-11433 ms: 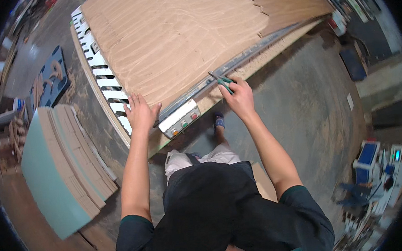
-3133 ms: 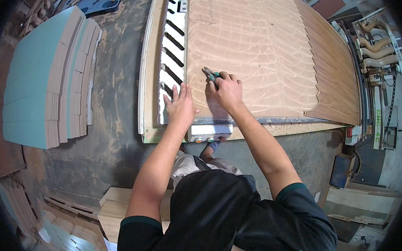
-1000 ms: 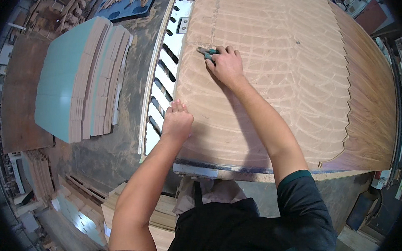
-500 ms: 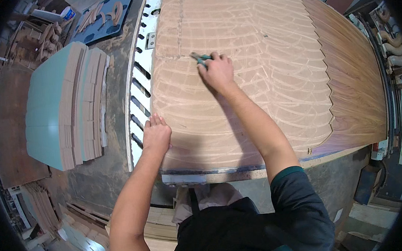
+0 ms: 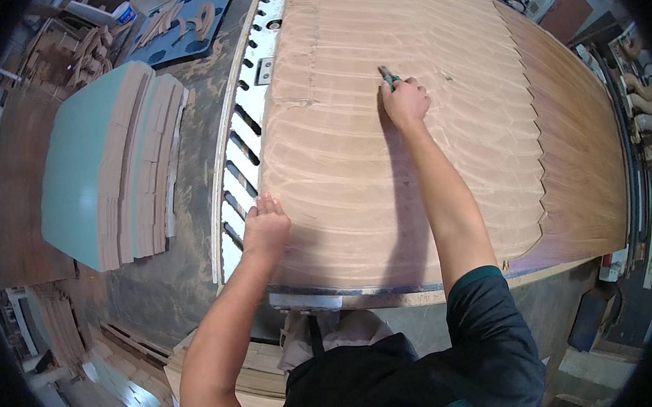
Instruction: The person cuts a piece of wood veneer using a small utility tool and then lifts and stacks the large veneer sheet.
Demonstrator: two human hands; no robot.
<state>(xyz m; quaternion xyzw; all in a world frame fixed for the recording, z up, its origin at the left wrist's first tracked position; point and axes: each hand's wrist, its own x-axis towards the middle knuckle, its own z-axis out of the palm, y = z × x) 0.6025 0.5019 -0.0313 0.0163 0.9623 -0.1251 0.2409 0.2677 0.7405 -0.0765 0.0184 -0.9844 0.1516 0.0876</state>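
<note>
My right hand [image 5: 407, 103] is closed around green-handled pliers [image 5: 388, 75], their dark tip pointing away from me over the far middle of a large tan sheet [image 5: 355, 194]. Wavy, pale curved lines cover this sheet. Its right edge is scalloped and lies over a brown wood-grain panel [image 5: 580, 155]. My left hand [image 5: 266, 226] rests at the sheet's near left edge, fingers stretched forward and nothing visible in them. Just left of it runs a white slotted strip [image 5: 240, 147] along the table side.
At the left stands a stack of boards [image 5: 86, 175] with a pale green top. Beyond it, a blue pallet [image 5: 178, 36] carries curved wooden pieces. The table's front edge [image 5: 393, 298] is close to my body. Corrugated hoses [image 5: 645, 98] and machinery line the right side.
My right hand has moved to the right and slightly away over the sheet with the pliers. The left hand stays by the left edge. The whole view has shifted a little.
</note>
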